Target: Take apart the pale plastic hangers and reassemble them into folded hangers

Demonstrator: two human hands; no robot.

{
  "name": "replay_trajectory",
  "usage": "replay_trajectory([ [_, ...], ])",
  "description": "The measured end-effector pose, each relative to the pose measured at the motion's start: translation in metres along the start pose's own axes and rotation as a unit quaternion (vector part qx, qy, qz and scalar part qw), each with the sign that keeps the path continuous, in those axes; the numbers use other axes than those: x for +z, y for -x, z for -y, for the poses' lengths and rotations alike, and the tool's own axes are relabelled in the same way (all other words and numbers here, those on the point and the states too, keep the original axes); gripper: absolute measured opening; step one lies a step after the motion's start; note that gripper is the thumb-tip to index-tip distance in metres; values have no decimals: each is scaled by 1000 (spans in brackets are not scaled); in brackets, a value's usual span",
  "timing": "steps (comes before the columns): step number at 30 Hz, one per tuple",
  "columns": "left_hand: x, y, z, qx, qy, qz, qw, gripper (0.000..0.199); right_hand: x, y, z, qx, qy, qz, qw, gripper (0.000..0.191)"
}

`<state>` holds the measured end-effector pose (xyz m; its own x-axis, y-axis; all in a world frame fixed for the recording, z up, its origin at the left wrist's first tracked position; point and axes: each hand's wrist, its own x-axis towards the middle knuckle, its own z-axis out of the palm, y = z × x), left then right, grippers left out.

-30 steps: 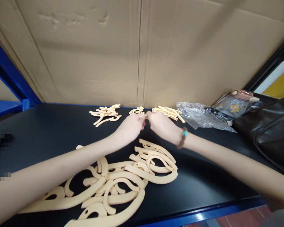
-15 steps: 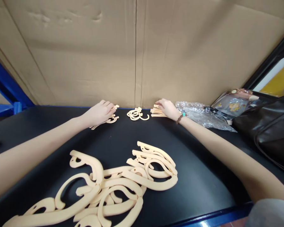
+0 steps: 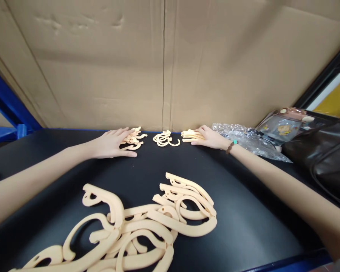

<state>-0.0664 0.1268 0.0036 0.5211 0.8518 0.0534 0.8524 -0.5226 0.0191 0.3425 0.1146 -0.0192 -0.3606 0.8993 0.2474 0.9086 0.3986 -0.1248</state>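
At the back left of the black table, my left hand (image 3: 113, 143) lies open beside a loose heap of beige plastic hanger arms (image 3: 134, 139). Its fingers reach along the heap's far side and the thumb stretches out in front. My right hand (image 3: 211, 137) is closed around the right end of a neat stack of hanger arms (image 3: 190, 135), thumb on the near side; the covered end is hidden. Between the hands sits a small cluster of beige hanger hooks (image 3: 162, 139), touched by neither. A big tangled pile of folding hanger pieces (image 3: 147, 223) covers the near part of the table.
Crumpled clear plastic bags (image 3: 243, 140) lie right of my right hand. Behind them are a printed clear pouch (image 3: 283, 128) and a dark leather bag (image 3: 323, 151). A cardboard wall (image 3: 102, 75) closes off the back, with a blue frame post (image 3: 11, 102) at left.
My left hand has shifted slightly left and spread its thumb from the heap. My right hand has come lower and to the right, its thumb now along the stack's near side.
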Motion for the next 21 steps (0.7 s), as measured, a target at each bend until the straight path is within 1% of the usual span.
replay_trajectory([
  [2, 1, -6, 1, -8, 17, 13, 1000, 105, 7, -5, 4, -21, -3, -12, 1000, 67],
  [4, 2, -9, 5, -1, 33, 11, 999, 98, 13, -9, 8, -44, -5, -23, 999, 61],
  [7, 5, -10, 14, 35, 45, -13, 998, 89, 17, -13, 11, -64, -7, -34, 997, 56],
  [12, 9, -12, 26, 71, 53, -56, 994, 76, 15, -11, 12, -78, -2, -35, 996, 60],
  [14, 7, -13, 26, 87, 37, -71, 993, 76, 14, -9, 13, -82, 0, -37, 996, 61],
  [17, 5, -18, 22, 103, 31, -87, 990, 81, 15, -8, 15, -83, 4, -42, 996, 61],
  [19, 6, -23, 18, 89, 49, -77, 992, 86, 15, -7, 16, -85, 7, -45, 995, 61],
  [21, 8, -27, 15, 71, 59, -52, 994, 90, 15, -6, 17, -87, 10, -45, 995, 60],
])
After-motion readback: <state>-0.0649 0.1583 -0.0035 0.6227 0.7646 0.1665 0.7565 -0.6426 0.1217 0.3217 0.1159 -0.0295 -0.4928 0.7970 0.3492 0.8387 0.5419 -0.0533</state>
